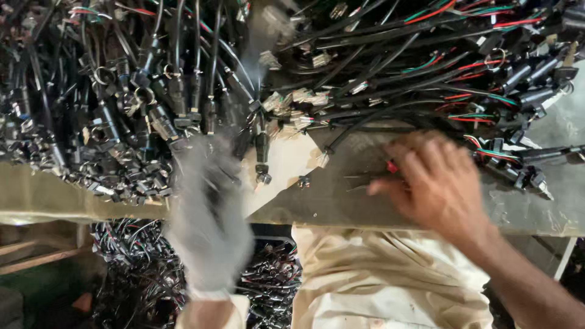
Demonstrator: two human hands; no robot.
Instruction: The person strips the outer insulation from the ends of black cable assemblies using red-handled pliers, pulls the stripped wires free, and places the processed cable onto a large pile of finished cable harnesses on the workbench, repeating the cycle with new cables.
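Observation:
My left hand [207, 213] wears a grey glove and is blurred by motion near the table's front edge, just below a black plug connector [262, 159] that dangles from the wire pile. Whether it grips anything is unclear. My bare right hand [436, 180] lies on the dark table top [341, 195], fingers curled over a small red-tipped wire piece [392, 166] and thin black wires. Black cable harnesses [378, 73] with red and green leads spread above it.
A dense heap of black connectors and metal rings [116, 122] covers the left side. More wire bundles [134, 256] lie under the table at lower left. Beige cloth [378, 274] covers my lap. A pale card sheet [286, 164] lies mid-table.

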